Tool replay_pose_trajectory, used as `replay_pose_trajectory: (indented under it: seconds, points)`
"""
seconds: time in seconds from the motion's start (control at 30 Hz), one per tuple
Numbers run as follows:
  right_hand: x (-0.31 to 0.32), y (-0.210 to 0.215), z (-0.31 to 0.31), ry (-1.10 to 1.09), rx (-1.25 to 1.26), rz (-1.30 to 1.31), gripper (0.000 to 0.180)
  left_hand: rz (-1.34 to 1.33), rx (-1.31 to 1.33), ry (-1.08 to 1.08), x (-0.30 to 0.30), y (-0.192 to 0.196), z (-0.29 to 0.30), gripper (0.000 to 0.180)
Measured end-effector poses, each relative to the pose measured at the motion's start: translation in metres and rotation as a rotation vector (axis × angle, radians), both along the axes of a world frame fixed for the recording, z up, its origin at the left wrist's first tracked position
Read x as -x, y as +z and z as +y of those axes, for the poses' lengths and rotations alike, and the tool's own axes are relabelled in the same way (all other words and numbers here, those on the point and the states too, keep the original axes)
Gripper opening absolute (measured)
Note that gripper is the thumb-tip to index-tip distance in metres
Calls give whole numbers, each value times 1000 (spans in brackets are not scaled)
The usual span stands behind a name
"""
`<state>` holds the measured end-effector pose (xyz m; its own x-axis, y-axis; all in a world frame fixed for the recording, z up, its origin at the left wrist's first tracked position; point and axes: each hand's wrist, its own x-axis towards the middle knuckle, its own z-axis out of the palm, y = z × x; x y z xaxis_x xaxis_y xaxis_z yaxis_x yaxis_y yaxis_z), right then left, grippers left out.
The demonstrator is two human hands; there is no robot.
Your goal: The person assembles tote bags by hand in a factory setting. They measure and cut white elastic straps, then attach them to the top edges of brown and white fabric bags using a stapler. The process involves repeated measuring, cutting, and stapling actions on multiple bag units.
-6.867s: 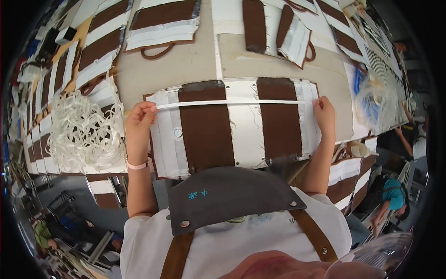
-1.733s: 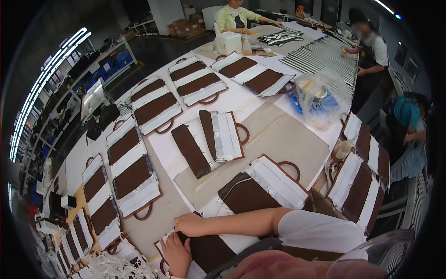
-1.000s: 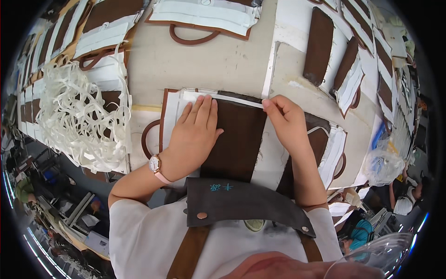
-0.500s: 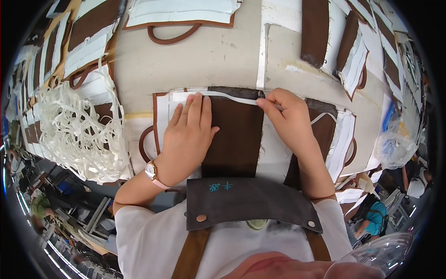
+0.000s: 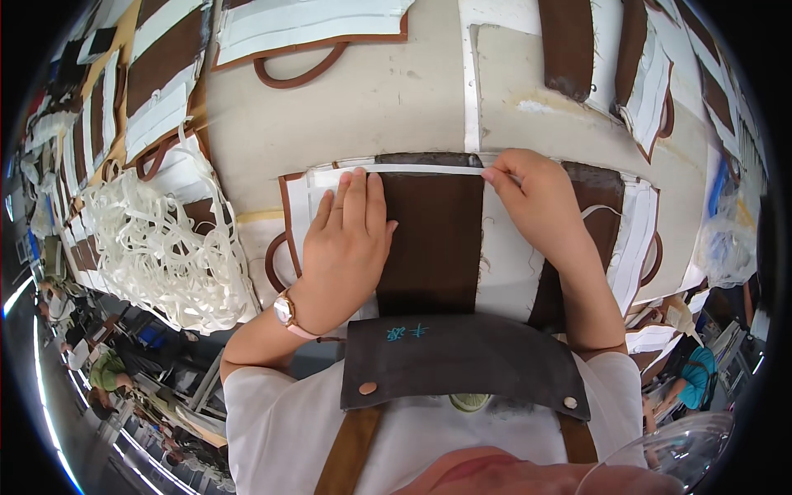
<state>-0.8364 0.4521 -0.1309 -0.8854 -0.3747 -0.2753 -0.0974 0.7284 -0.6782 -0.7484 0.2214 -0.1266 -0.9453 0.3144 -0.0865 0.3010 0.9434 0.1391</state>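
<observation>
A bag piece (image 5: 431, 243) with brown and white sections, brown edging and a brown loop handle (image 5: 275, 262) lies flat in front of me. Along its far edge runs a narrow white strip (image 5: 429, 170), straight and taut. My left hand (image 5: 345, 252) rests palm down at the left part of the piece, fingers stretched out, their tips on the strip. Thumb and fingers of my right hand (image 5: 532, 198) pinch the strip further right. A loose end of white strip (image 5: 602, 209) curls out on the right side of that hand.
A tangled heap of white strips (image 5: 165, 256) sits at the left. More brown and white bag pieces (image 5: 305, 29) lie at the far side, left and right. Clear plastic bags (image 5: 730, 243) are at the right edge. Other people (image 5: 695, 375) are at work beyond the table.
The strip between my hands was wavy and is now pulled straight along the edge. My right hand has moved slightly to the right; my left hand stays on the strip. The whole view has shifted slightly.
</observation>
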Motion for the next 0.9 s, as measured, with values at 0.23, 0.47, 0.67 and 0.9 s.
replay_pose_trajectory:
  seconds: [0.23,0.47,0.67,0.9]
  points:
    - [4,-2,3,-13,-8,15,21,-5,5,-9,3,2,2,60]
    - [5,-5,2,-22,-63,22,21,-3,37,-29,6,6,4,64]
    - [5,-7,1,-16,-70,41,22,11,58,-23,6,4,7,65]
    - [6,-3,2,-45,-34,2,21,65,98,-58,6,0,6,65]
